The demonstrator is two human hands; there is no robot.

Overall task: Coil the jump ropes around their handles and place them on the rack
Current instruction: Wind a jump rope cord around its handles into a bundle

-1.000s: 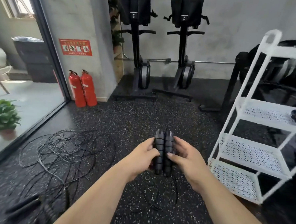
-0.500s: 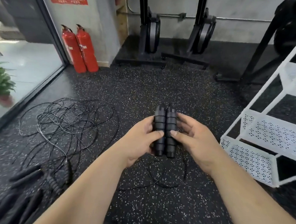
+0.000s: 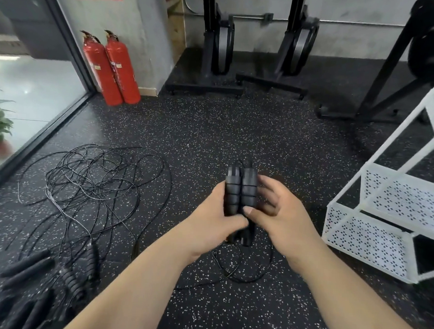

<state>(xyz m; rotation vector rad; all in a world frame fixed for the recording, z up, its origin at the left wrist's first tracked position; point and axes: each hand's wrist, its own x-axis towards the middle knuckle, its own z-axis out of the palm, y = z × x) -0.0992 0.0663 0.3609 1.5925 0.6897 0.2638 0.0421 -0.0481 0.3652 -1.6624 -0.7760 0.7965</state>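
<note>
- Jump rope handles point(image 3: 240, 195): two black ribbed grips pressed side by side, mid-frame, held up off the speckled floor point(image 3: 212, 129).
- Probably light and rigid, ribs giving decent friction; best taken around mid-length, both clamped as one bundle.
- Long axis running 12 to 6 o'clock, near upright; cord exits seemingly at the 12 o'clock ends.
- Cord point(image 3: 243, 271): thin, limp, loose loop at 6 o'clock under the handles; likely to spring off unless wound under tension.
- Left hand point(image 3: 215, 222): wrapped round the lower half from 9 o'clock, thumb across the front.
- Right hand point(image 3: 281, 218): gripping from 3 o'clock, thumb tip on the right grip, fingers curled behind.
- Rack point(image 3: 373, 238): white perforated shelves at 3 o'clock, near, not touching.
- Tangled ropes point(image 3: 91, 183) at 9 o'clock, spare handles point(image 3: 27, 270) at 8 o'clock, all on the floor.
</note>
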